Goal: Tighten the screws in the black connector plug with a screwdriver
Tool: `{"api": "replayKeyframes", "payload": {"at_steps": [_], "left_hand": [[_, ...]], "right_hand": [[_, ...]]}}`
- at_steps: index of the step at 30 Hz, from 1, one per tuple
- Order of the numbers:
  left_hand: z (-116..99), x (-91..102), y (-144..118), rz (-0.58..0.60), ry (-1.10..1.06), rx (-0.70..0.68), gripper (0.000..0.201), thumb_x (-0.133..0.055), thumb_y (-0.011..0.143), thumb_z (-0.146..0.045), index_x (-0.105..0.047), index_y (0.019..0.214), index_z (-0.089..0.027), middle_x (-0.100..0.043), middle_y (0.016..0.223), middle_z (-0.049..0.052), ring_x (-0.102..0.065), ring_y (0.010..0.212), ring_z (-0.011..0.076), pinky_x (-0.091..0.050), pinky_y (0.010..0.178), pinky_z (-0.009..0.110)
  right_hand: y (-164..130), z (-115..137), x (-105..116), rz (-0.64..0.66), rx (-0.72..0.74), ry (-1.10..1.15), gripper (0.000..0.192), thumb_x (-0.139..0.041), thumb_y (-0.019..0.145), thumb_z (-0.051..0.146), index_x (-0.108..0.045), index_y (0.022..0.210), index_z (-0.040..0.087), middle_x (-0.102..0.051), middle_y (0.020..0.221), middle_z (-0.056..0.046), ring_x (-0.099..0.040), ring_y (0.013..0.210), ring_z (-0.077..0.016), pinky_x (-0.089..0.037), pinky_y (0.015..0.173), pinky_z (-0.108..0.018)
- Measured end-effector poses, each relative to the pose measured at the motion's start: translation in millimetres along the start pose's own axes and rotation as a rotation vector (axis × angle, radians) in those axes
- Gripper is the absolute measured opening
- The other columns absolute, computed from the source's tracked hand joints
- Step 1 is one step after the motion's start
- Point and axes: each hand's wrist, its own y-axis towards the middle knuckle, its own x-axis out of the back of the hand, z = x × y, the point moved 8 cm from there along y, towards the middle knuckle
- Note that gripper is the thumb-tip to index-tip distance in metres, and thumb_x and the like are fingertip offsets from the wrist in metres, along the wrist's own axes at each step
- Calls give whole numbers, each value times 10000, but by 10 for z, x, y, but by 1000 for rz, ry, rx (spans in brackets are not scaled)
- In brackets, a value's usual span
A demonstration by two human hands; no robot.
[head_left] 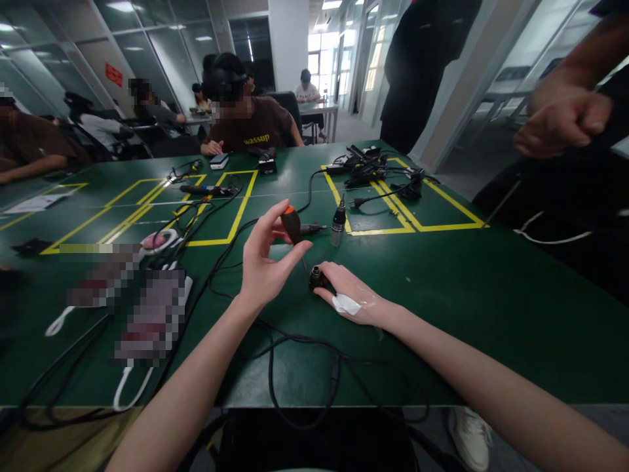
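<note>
Left hand (265,265) raised above the green table (491,288), fingers curled, pinching a small screwdriver (291,224) by its orange-and-black handle, tip pointing down. Right hand (351,298) flat on the table, white patch on its back, fingertips closed on a small black connector (315,278) just below the screwdriver. Black cable (295,341) looping between the forearms. Another person's fist (563,124) at upper right.
</note>
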Motion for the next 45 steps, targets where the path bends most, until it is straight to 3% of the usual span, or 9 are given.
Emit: {"api": "replayKeyframes", "payload": {"at_steps": [4, 7, 13, 20, 25, 30, 34, 40, 45], "left_hand": [[-18, -49, -10, 46, -62, 36, 716, -792, 947, -237, -478, 1585, -322, -773, 1155, 42, -761, 967, 158, -652, 882, 274], [-41, -82, -23, 75, -125, 45, 658, -720, 989, -203, -473, 1588, -318, -774, 1179, 51, -779, 1003, 164, -651, 940, 300], [-16, -19, -10, 3, -11, 11, 704, -876, 869, -273, -576, 1504, -321, -742, 1266, 51, -707, 966, 135, -616, 823, 219], [-5, -72, -48, 75, -63, 70, 648, -687, 1009, -291, -444, 1609, -306, -771, 1207, 86, -764, 954, 174, -656, 933, 340], [24, -42, -47, 7, 19, 45, 708, -820, 925, -338, -515, 1563, -311, -727, 1363, 104, -730, 937, 146, -637, 840, 253], [26, -72, -59, 34, -44, 74, 770, -760, 966, -246, -397, 1640, -333, -765, 1269, 77, -763, 931, 144, -657, 883, 269], [-22, -87, -62, 69, -79, 74, 648, -671, 1011, -216, -443, 1610, -308, -763, 1269, 95, -784, 962, 167, -665, 940, 334], [-19, -25, -55, -14, 18, 62, 697, -859, 879, -264, -567, 1511, -305, -739, 1252, 68, -716, 1006, 168, -640, 855, 273], [-41, -102, -89, 63, -82, 97, 680, -651, 996, -155, -431, 1622, -306, -750, 1281, 96, -766, 974, 171, -660, 952, 346]], "right_hand": [[-3, 18, 14, 8, -1, -3, 299, -675, 1006, 212, -589, 1290, 171, -712, 1223, -158, -689, 1115, -314, -559, 974, -487], [-5, 27, 27, 8, -1, 3, 286, -660, 1011, 214, -592, 1287, 176, -717, 1211, -154, -691, 1104, -312, -561, 969, -491], [-5, 17, 25, 13, -13, 7, 309, -659, 1007, 217, -593, 1306, 182, -717, 1217, -154, -692, 1110, -321, -561, 972, -509], [8, 13, 1, 29, -23, -15, 300, -674, 1004, 196, -600, 1293, 166, -716, 1216, -162, -693, 1107, -319, -562, 972, -500], [13, 4, -10, 25, -19, -20, 319, -678, 1003, 197, -589, 1307, 156, -713, 1228, -166, -690, 1127, -323, -555, 989, -505], [9, 30, 8, 19, 14, -8, 301, -648, 1017, 210, -579, 1307, 167, -711, 1238, -167, -689, 1116, -316, -555, 978, -502], [7, 31, 21, 12, 3, 0, 291, -654, 1009, 199, -591, 1292, 185, -719, 1217, -153, -695, 1095, -308, -562, 965, -492], [5, 0, -5, 16, -20, -2, 283, -676, 998, 208, -604, 1271, 185, -722, 1188, -143, -698, 1080, -309, -565, 958, -488], [0, 1, 5, 11, -4, 4, 281, -660, 1002, 200, -594, 1276, 192, -721, 1203, -147, -696, 1092, -311, -567, 959, -494]]}}
